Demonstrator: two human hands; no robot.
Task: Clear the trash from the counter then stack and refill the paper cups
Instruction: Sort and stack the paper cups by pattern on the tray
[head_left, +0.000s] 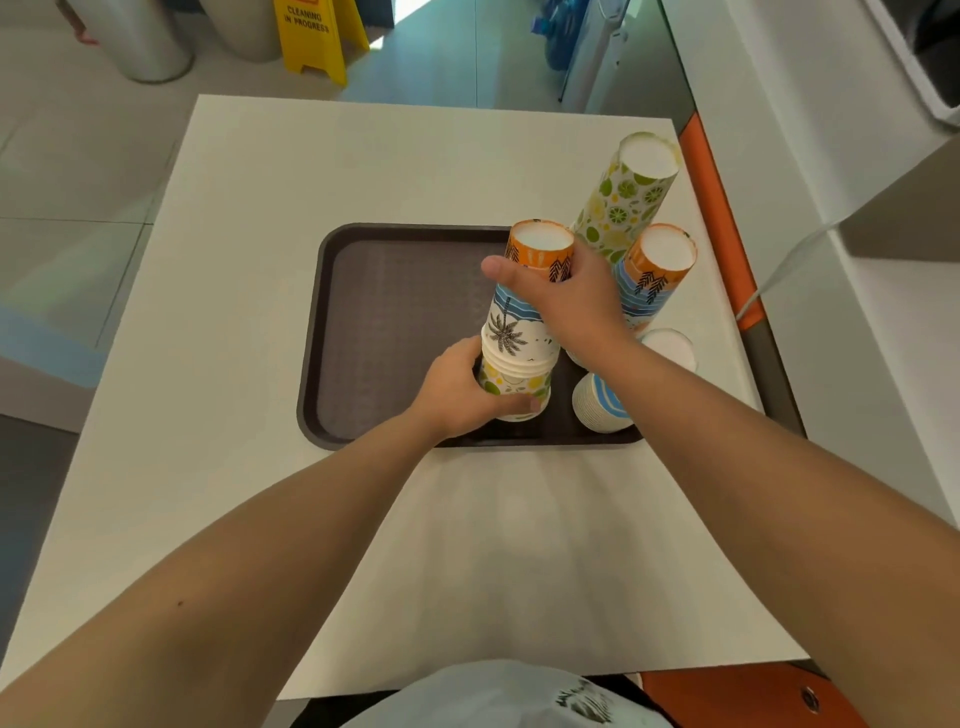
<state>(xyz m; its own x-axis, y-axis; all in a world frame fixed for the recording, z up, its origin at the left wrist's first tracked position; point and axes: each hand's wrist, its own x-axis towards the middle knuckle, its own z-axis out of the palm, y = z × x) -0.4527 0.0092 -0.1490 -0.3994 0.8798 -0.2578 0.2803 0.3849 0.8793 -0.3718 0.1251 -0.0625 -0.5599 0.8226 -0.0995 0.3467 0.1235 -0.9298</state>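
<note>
A: Both hands are seen on one stack of cups (519, 332), which stands upside down on the brown tray (395, 322). How is the left hand (457, 395) closed?

B: It is wrapped round the stack's lower end, where a lemon-print cup is nested. Its thumb is laid across the front of that cup, close to the rim.

A: And the right hand (566, 296)?

B: It is clamped round the upper part, over the orange band of the palm-tree cup. Its thumb is stretched out to the left; the fingers are curled behind and are mostly hidden.

A: How are the arms held?

B: Both forearms are extended forward over the white counter (249, 364), the right one crossing above a short blue-striped stack (602, 405) near the tray's front right corner.

A: What else is placed there?

B: A tall lemon-print stack (623, 202) and an orange-topped stack (654, 275) are stood at the tray's right side. A yellow cleaning sign (311, 36) is seen on the floor beyond.
</note>
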